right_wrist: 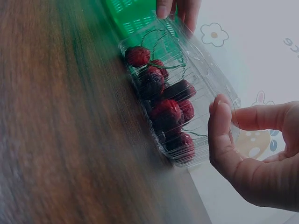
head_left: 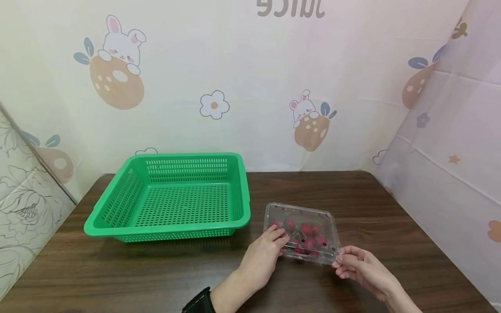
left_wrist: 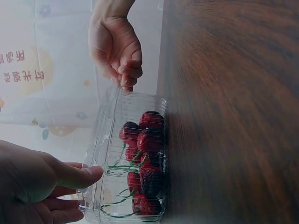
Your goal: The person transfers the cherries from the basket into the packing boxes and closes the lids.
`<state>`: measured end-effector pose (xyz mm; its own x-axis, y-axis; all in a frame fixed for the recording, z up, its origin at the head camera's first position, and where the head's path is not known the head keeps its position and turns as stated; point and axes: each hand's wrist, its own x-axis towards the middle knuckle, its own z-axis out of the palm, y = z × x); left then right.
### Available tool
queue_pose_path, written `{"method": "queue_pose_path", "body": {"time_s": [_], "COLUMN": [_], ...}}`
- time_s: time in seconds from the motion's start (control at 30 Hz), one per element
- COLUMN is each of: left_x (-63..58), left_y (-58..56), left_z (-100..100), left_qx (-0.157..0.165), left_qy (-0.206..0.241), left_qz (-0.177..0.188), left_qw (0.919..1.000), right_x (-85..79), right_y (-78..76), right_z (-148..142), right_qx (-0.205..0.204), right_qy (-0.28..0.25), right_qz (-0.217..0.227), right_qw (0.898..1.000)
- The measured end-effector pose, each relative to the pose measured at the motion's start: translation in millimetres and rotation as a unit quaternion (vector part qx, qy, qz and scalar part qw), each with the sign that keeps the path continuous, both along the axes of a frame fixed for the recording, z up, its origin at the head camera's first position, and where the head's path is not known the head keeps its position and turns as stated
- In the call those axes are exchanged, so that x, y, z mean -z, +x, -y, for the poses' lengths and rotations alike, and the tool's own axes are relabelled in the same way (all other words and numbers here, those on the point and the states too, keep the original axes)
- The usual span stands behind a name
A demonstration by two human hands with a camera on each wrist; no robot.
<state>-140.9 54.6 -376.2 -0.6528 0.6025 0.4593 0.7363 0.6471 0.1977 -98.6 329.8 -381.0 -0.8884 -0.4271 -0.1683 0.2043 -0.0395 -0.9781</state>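
Observation:
A clear plastic clamshell box (head_left: 332, 226) lies on the table with its lid down. Several dark red cherries (left_wrist: 150, 140) with green stems show through its walls. My left hand (head_left: 263, 256) holds the box at its front left, fingers over the lid and thumb against the front rim. At the front right corner, my right hand (head_left: 364, 269) pinches the rim between thumb and forefinger. The right wrist view shows that thumb (right_wrist: 222, 121) at the lid's edge. Whether the lid is unlatched there cannot be told.
A green plastic basket (head_left: 184, 232) with slotted walls stands left of the box, towards the back of the dark wooden table (head_left: 156, 269). A printed curtain (head_left: 250, 130) hangs behind the table, with another along its right side.

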Motion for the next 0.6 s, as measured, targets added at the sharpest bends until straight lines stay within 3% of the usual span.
{"method": "queue_pose_path", "body": {"time_s": [0.27, 0.4, 0.5, 0.6], "left_x": [0.0, -0.2, -0.2, -0.7], "left_y": [-1.4, -2.0, -2.6, -3.0], "left_z": [0, 0, -1, -1], "left_qx": [-0.002, -0.003, -0.005, -0.005], "left_qy": [-0.006, -0.008, -0.01, -0.008], "left_qz": [0.0, 0.001, 0.002, -0.001], "left_qw": [1.0, 1.0, 0.9999, 1.0], "right_x": [-0.1, -2.3, -5.7, -10.8], "right_y": [-1.1, -1.5, -1.3, -0.7], "right_z": [0, 2, 6, 11], "right_qx": [0.004, 0.017, 0.045, 0.081], "right_qy": [0.019, 0.086, 0.162, 0.239], "right_qz": [-0.003, -0.021, -0.044, -0.076], "right_qw": [1.0, 0.996, 0.985, 0.965]}}
